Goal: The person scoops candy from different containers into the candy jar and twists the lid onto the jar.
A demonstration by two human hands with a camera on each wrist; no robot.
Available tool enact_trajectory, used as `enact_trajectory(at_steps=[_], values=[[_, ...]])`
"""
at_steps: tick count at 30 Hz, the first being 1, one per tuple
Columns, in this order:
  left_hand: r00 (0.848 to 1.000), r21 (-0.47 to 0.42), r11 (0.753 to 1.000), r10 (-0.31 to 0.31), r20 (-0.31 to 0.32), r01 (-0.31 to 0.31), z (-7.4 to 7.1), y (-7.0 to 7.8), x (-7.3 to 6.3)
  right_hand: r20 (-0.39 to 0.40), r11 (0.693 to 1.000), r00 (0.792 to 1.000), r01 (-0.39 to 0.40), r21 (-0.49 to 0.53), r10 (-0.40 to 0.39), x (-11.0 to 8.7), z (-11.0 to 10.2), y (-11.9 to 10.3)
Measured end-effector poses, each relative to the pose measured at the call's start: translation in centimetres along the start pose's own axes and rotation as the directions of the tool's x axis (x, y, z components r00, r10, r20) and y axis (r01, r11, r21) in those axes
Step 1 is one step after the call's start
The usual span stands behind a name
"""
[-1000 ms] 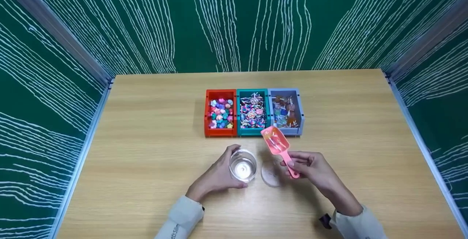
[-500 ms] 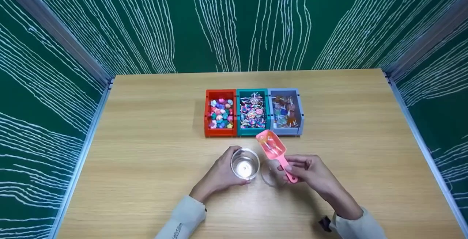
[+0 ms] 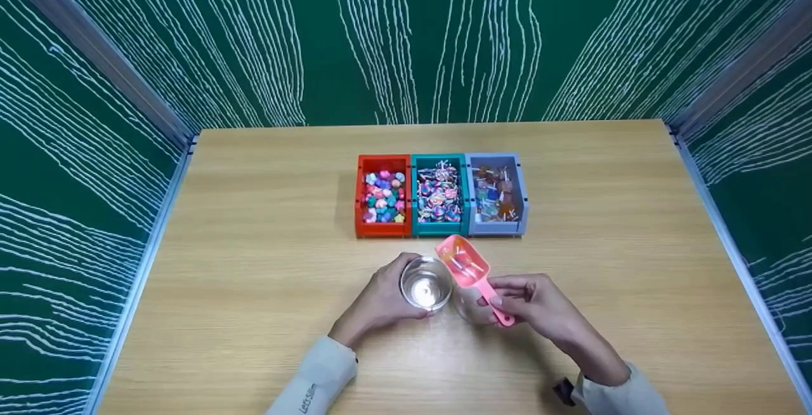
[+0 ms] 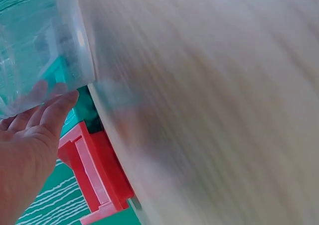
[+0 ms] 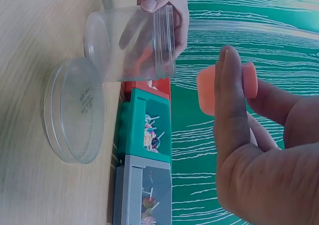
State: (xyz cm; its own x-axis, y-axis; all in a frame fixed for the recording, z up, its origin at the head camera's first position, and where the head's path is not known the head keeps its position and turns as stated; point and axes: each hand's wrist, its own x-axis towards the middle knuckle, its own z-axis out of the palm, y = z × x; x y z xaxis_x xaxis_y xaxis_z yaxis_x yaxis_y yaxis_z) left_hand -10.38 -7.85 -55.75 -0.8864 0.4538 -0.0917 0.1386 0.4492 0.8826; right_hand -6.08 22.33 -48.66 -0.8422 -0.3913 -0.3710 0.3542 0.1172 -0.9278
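Observation:
My left hand [image 3: 380, 301] grips a clear plastic jar [image 3: 426, 285] round its side; the jar stands upright and uncapped, and nothing shows inside. In the right wrist view the jar [image 5: 129, 46] is transparent, with a threaded rim. Between thumb and fingers, my right hand [image 3: 536, 304] pinches the handle of a pink scoop [image 3: 466, 263]. Small orange and clear lollipop-like pieces with white sticks lie in the scoop, whose front edge is close to the jar's rim. A round clear lid [image 5: 75, 110] lies on the table beside the jar, partly under my right hand in the head view.
Behind the hands, three joined bins stand in a row: a red bin [image 3: 383, 231] of colourful beads, a green bin [image 3: 439, 230] of striped lollipop pieces, and a grey-blue bin [image 3: 497, 229] of translucent lollipop pieces. Green panels with white lines [image 3: 355, 40] enclose the wooden table [image 3: 254, 212].
The loaded scoop has moved left and toward me, from the front of the grey-blue bin to the jar's rim. My left hand and the jar have shifted slightly right.

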Motion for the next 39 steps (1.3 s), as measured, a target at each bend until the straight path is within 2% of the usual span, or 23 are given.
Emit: enact_trajectory(at_steps=[6, 10, 15, 19, 25, 32, 39], values=[[0.997, 0.018, 0.997, -0.075, 0.033, 0.074, -0.2, 0.3, 0.1, 0.059, 0.998, 0.998, -0.022, -0.053, 0.025, 0.1, 0.1, -0.2], [0.997, 0.010, 0.998, -0.066, 0.037, 0.065, -0.3, 0.3, 0.2, 0.099, 0.994, 0.995, -0.018, -0.103, 0.029, 0.2, 0.3, -0.2], [0.997, -0.012, 0.998, -0.062, 0.044, 0.063, -0.3, 0.4, 0.2, 0.143, 0.981, 0.990, 0.022, -0.195, 0.006, 0.4, 0.3, -0.2], [0.996, -0.008, 0.997, -0.077, 0.050, 0.078, -0.3, 0.5, 0.2, 0.140, 0.960, 0.990, 0.044, -0.277, -0.005, 0.6, 0.4, -0.5], [0.996, -0.012, 0.998, -0.069, 0.052, 0.069, -0.3, 0.3, 0.2, 0.127, 0.920, 0.990, 0.102, -0.380, -0.057, 0.9, 0.8, -1.5], [0.994, -0.009, 0.995, -0.095, 0.057, 0.095, -0.4, 0.4, 0.1, 0.125, 0.882, 0.988, 0.136, -0.451, -0.089, 1.2, 1.3, -2.5], [0.996, -0.016, 0.998, -0.065, 0.053, 0.066, -0.3, 0.1, 0.1, 0.124, 0.867, 0.988, 0.141, -0.478, -0.093, 1.4, 1.5, -3.1]])
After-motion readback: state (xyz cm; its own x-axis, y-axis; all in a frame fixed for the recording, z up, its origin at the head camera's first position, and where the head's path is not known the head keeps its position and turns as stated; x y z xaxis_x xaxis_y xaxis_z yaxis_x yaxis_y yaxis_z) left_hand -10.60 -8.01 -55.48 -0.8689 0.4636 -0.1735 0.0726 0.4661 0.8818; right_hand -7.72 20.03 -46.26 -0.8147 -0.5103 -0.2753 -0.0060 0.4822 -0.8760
